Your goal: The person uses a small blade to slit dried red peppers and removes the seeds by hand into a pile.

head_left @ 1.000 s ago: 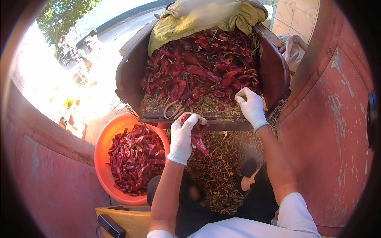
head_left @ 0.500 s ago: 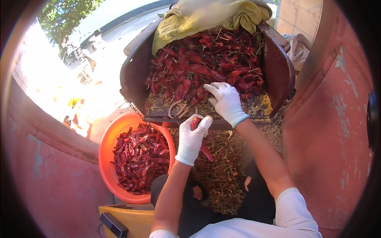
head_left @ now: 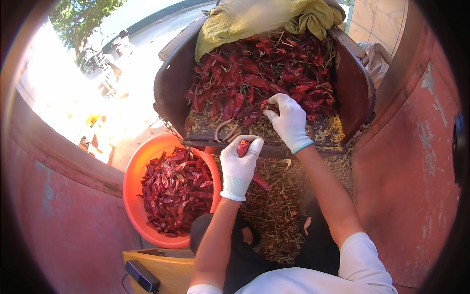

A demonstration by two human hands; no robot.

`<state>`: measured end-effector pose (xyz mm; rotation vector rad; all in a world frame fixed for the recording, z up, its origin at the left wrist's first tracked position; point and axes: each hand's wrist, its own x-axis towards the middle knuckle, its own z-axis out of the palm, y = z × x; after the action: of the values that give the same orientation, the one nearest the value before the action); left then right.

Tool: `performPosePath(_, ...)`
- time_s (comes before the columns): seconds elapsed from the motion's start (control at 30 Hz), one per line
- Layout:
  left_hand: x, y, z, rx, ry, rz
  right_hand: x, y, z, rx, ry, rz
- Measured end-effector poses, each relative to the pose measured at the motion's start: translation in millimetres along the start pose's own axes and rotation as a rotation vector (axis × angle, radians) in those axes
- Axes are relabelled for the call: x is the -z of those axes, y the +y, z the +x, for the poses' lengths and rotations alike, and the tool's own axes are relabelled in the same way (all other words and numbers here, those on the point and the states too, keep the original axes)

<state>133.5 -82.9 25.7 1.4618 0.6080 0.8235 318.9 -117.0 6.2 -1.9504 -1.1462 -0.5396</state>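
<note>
My left hand (head_left: pixel 237 169), in a white glove, is closed around a dried red chili pepper (head_left: pixel 243 148). One end pokes up between thumb and fingers, and red pods show below the hand. My right hand (head_left: pixel 290 122), gloved too, reaches over the front of a dark metal cart (head_left: pixel 170 81). Its thumb and fingertips pinch a red chili pepper (head_left: pixel 265 105) at the near edge of a heap of dried chili peppers (head_left: pixel 254 73). Left of my left hand stands an orange plastic basin (head_left: pixel 131 206), holding many red peppers (head_left: pixel 176 191).
A yellow-green cloth (head_left: pixel 274 17) covers the heap's far side. Dry stems (head_left: pixel 274 210) litter the ground between my legs. Reddish painted panels (head_left: pixel 401 196) flank me. A chain (head_left: pixel 169 126) hangs at the cart's left corner. A yellow wooden piece (head_left: pixel 171 272) bears a black device (head_left: pixel 142 277).
My right hand has closed from spread fingers to a pinch on a pepper at the heap's edge. My left hand still holds its pepper. The whole view has shifted slightly.
</note>
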Motion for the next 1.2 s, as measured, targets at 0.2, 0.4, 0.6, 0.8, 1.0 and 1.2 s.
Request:
performPosePath(0.2, 7.7, -6.0, 6.6, -0.467, 0.131, 0.401, 49.8, -33.2, -17.5, -0.23, -0.185, 0.429)
performPosePath(0.4, 5.3, -9.7, 6.5, -0.331, -0.207, 0.293, 77.5, -45.2, -42.6, -0.182, -0.33, 0.652)
performPosePath(0.6, 4.8, -5.5, 2.3, -0.149, -0.292, 0.204, 85.6, -47.5, -49.4, -0.235, -0.341, 0.764)
performPosePath(0.8, 8.8, -6.6, 1.3, -0.192, -0.159, 0.136, 82.8, -48.4, -58.5, -0.338, -0.384, 1.024)
performPosePath(1.0, 12.2, -8.7, -0.5, -0.196, -0.156, 0.287, 84.5, -57.5, -65.8, -0.397, -0.444, 1.007)
performPosePath(1.2, 68.7, -4.0, -8.9, -0.233, 0.139, 0.713, 83.8, -39.9, -62.6, -0.653, -0.421, 1.222)
